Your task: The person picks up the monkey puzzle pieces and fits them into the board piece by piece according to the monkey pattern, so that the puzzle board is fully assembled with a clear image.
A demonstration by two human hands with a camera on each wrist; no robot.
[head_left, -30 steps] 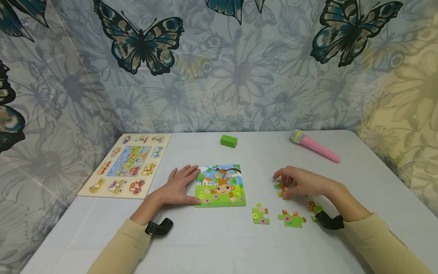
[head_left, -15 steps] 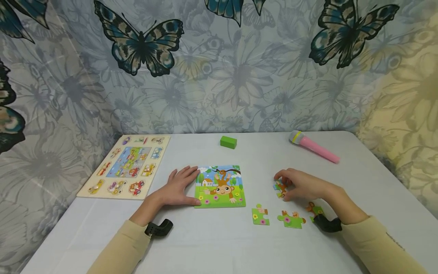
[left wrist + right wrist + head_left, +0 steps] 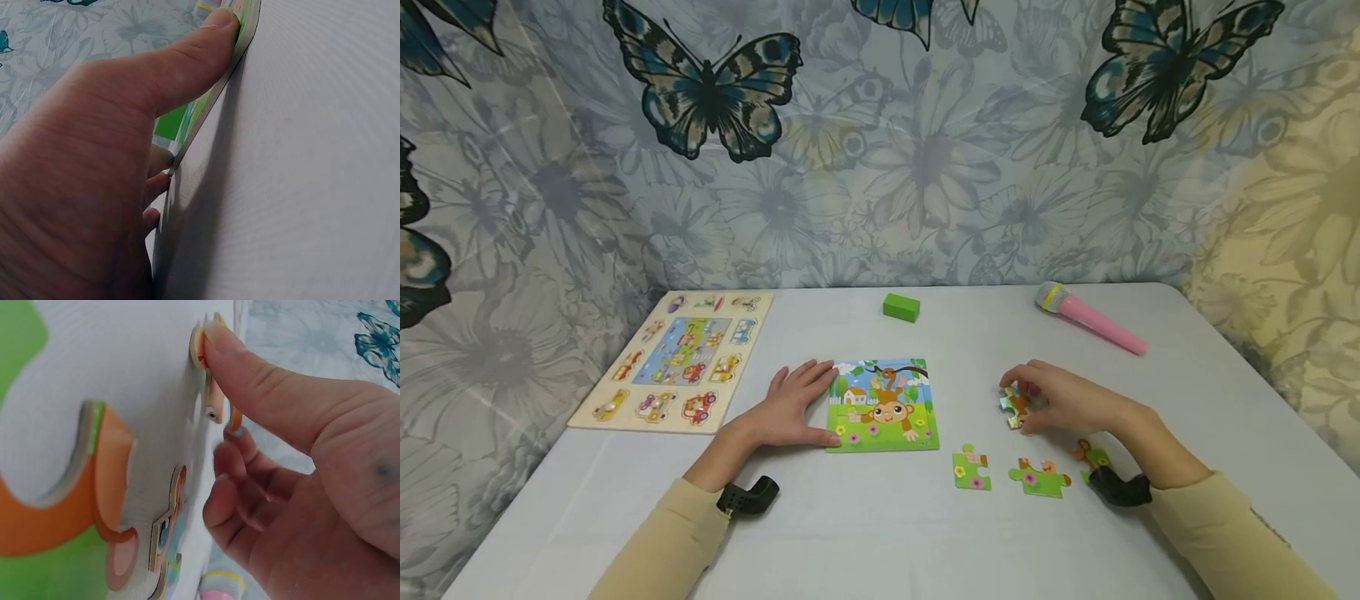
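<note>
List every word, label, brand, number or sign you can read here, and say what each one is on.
No text can be read in any view.
Right sleeve: a small dark marking, too small to tell whether it is lettering.
Monkey board and vehicle board: only pictures can be made out; any fine print is too small to read.
Loose puzzle pieces and pink microphone: no lettering visible.
</note>
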